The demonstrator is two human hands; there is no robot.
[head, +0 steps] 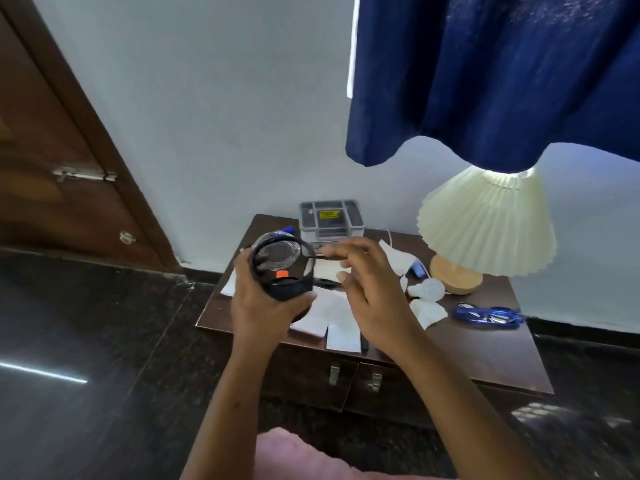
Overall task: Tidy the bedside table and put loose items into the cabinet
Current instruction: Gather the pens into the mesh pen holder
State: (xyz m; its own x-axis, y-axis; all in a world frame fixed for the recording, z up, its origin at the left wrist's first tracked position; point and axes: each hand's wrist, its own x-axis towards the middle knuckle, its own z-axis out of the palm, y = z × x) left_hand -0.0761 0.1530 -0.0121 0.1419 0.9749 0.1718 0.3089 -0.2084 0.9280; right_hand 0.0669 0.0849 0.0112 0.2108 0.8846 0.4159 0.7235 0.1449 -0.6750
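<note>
My left hand (258, 303) grips a round clear container with a dark band and an orange mark (280, 268), held above the left part of the dark wooden bedside table (485, 355). My right hand (367, 289) hovers just to its right, fingers spread and holding nothing. Under the hands lie several white papers (341, 336) and a black pen (325, 283). Crumpled white tissues (427, 311), a white bulb (429, 289) and a blue item (417, 270) lie near the lamp base. The cabinet doors (311, 379) below the tabletop are closed.
A grey plastic organiser (330, 220) stands at the table's back edge. A pleated cream lamp (488, 220) sits at the right rear on a wooden base. Blue-framed glasses (488, 316) lie at the right. A navy curtain (485, 81) hangs above; a brown door (52, 150) is at left.
</note>
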